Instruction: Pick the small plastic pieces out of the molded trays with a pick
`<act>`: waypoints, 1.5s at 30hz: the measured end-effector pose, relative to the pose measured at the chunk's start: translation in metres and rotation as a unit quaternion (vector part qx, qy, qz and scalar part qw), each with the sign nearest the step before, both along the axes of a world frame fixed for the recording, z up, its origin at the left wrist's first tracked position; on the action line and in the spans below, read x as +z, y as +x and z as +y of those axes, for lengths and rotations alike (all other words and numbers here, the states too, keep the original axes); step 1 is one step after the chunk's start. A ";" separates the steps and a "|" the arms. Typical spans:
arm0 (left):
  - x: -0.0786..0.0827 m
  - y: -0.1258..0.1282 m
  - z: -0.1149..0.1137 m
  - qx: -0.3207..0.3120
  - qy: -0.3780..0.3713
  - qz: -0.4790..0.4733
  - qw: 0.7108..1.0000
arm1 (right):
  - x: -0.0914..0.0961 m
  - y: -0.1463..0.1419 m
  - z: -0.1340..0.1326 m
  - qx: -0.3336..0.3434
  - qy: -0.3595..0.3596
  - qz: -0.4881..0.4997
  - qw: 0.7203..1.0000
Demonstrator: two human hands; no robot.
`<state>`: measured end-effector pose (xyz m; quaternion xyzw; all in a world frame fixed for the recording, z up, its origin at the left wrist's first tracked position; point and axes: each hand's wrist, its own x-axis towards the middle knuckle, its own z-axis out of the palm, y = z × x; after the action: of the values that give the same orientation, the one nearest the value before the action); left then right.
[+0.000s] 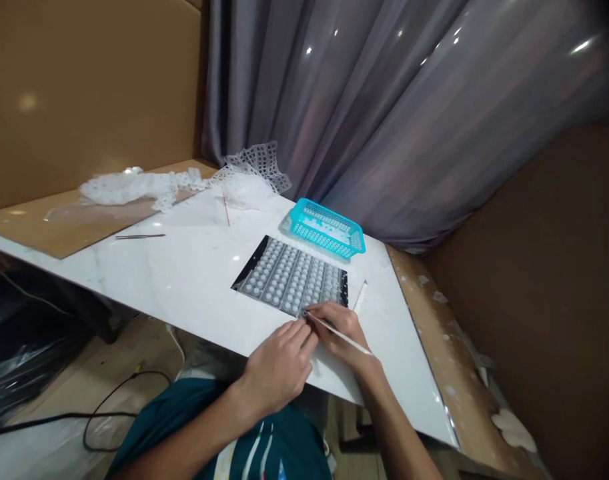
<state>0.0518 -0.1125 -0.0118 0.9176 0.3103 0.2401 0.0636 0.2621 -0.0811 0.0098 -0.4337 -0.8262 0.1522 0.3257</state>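
A black sheet (290, 275) covered with rows of small white round pieces lies on the white table (194, 267). My right hand (340, 330) is closed on a thin white tool (341, 333), its tip at the sheet's near edge. My left hand (279, 363) rests beside it, fingers curled and pressed near the same edge; what they pinch, if anything, is too small to make out.
A turquoise plastic basket (329, 230) stands just behind the sheet. White perforated scraps (184, 180) are piled at the far left. Tweezers (139, 236) lie on the table's left side, a white stick (359, 297) right of the sheet. Grey curtains hang behind.
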 end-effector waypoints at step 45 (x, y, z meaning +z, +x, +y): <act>-0.005 -0.001 0.000 0.014 0.018 -0.003 1.000 | 0.000 0.017 0.004 -0.004 0.041 -0.062 0.997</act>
<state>0.0510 -0.1125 -0.0168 0.9133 0.3189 0.2492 0.0450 0.2795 -0.0774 0.0094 -0.4322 -0.8485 0.0898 0.2920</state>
